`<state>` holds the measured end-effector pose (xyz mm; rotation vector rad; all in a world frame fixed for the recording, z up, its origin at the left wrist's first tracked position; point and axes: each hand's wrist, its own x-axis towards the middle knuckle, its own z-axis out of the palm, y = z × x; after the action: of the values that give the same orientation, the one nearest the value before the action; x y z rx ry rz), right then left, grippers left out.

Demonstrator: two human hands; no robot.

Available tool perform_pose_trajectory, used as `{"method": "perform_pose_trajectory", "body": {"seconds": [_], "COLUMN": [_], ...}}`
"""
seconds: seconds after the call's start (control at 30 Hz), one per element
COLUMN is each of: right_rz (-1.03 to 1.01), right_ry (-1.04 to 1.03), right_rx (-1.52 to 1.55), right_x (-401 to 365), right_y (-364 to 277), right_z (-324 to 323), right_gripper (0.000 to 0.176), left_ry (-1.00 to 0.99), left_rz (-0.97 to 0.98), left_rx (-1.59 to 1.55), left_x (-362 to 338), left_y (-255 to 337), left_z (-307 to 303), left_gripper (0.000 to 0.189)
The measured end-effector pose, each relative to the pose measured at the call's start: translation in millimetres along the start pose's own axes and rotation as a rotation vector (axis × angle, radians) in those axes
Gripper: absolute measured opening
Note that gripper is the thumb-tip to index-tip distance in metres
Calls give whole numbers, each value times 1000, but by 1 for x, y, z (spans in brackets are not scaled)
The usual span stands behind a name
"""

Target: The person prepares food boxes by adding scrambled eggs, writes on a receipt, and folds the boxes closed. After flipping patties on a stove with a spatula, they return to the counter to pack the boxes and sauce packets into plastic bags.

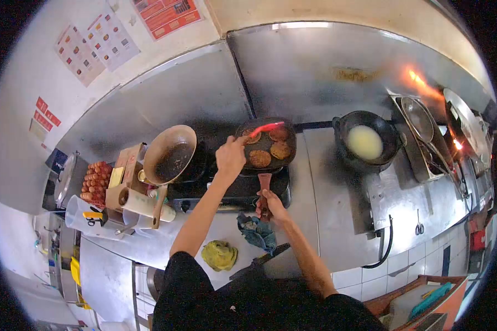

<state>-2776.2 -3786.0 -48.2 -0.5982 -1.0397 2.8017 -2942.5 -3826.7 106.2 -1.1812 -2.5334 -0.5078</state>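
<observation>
My right hand (272, 206) is wrapped around the brown handle (265, 187) of a dark frying pan (266, 150) on the gas stove (226, 199). Several round browned patties (260, 159) lie in the pan, at least one at the back partly covered. Above the pan's left side, my left hand (231, 158) is closed on a slim red utensil (268, 127), its far end reaching across the back patties. I cannot tell what kind of utensil it is. Close below the right hand, a crumpled blue cloth (257, 234) lies on the counter, with a yellow-green cloth (220, 255) to its left.
A large tan pan (170, 155) is tilted on the left burner. Farther left are a stack of eggs (95, 183), a cardboard box (128, 165) and plastic jugs (78, 214). On the right stand a black pot (367, 142) of pale liquid, strainers (417, 119) and open flames (419, 81).
</observation>
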Motion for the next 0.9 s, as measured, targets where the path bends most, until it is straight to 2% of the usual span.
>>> {"method": "perform_pose_trajectory", "body": {"seconds": [0.03,0.1,0.13,0.17,0.23,0.27,0.33,0.37,0.43,0.47,0.5,0.57,0.6,0.63,0.67,0.7,0.77,0.8,0.87,0.9], "right_rz": [2,51,-10,-15,97,111,-29,-31,-216,-271,-272,-241,-239,-243,-247,-247,-310,-313,-97,-101], "right_ry": [3,32,55,57,377,377,172,164,67,34,34,169,166,260,354,357,418,416,411,412], "right_rx": [11,251,168,171,-159,-169,161,155,492,489,489,654,650,499,350,352,8,13,276,280], "right_x": [-8,-21,-9,-13,-30,-31,-5,12,41,39,39,39,40,40,36,25,6,9,17,29], "right_y": [0,-1,32,47,80,102,148,159,165,165,165,167,163,160,155,146,122,122,127,134], "right_z": [2,-1,-35,-37,-41,-46,-51,-51,-48,-42,-36,-31,-26,-20,-13,-4,15,15,10,3], "right_gripper": [48,42,46,46,46,46,29,29,34,35,35,29,29,28,28,28,34,34,33,33], "left_ry": [-10,-14,-13,-89,-178,-189,-190,-182,-177,-171,-144,-114,-156,-203,-161,-164,-232,-294,-340,-384], "left_rz": [4,-95,-92,-98,-121,-149,-202,-206,-217,-212,-164,-127,-144,-160,-135,-133,-162,-182,-186,-191], "left_rx": [4,-24,-24,-30,-42,-14,25,26,34,34,23,7,13,20,47,47,-28,-86,-103,-128], "left_x": [-9,-27,-39,-51,-63,-64,-59,-57,-49,-43,-39,-31,-25,-20,-15,-10,4,12,17,21], "left_y": [-2,-5,-5,-6,-12,-16,-30,-32,-32,-32,-31,-29,-29,-32,-41,-49,-65,-68,-69,-66], "left_z": [-10,-31,-41,-50,-53,-51,-48,-53,-62,-64,-66,-61,-55,-48,-33,-20,3,12,27,30], "left_gripper": [32,28,28,28,28,28,28,28,28,28,27,26,24,21,20,20,23,25,24,24]}}
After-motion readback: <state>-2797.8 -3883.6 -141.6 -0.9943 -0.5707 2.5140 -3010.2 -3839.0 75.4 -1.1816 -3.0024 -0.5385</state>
